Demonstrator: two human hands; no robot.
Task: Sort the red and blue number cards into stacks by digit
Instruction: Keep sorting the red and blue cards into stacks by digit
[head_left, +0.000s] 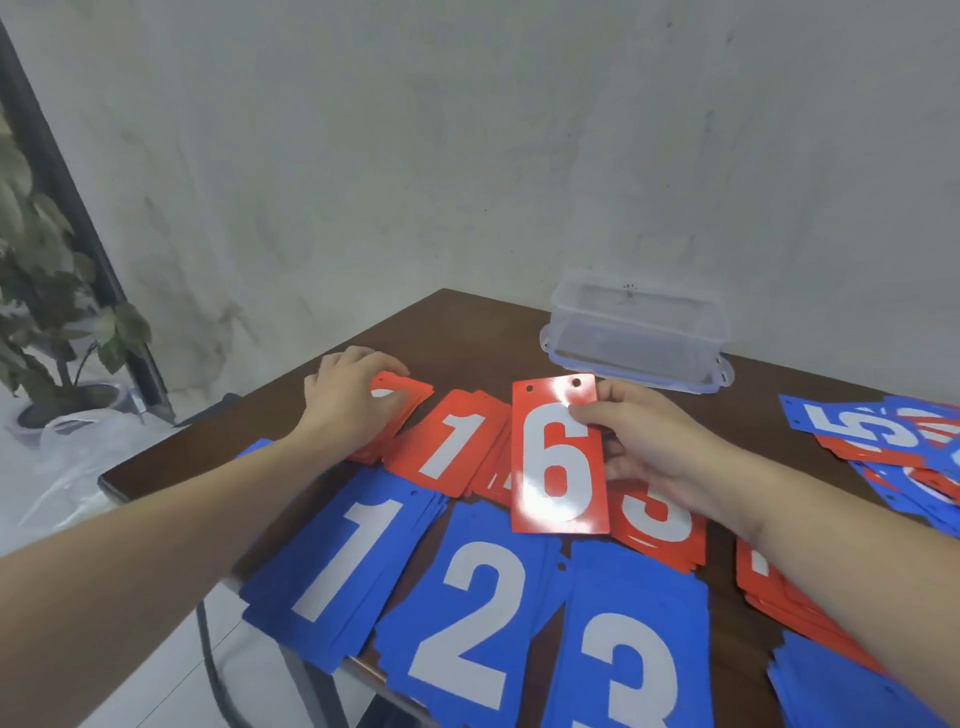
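Dark table (467, 322): red 6 card (558, 457) in right hand (654, 447).

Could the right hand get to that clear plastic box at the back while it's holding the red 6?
Probably yes. The clear box sits just beyond the right hand with bare table between them, nothing blocking. But its fingers pinch the red 6 card, so it would need to drop that first.
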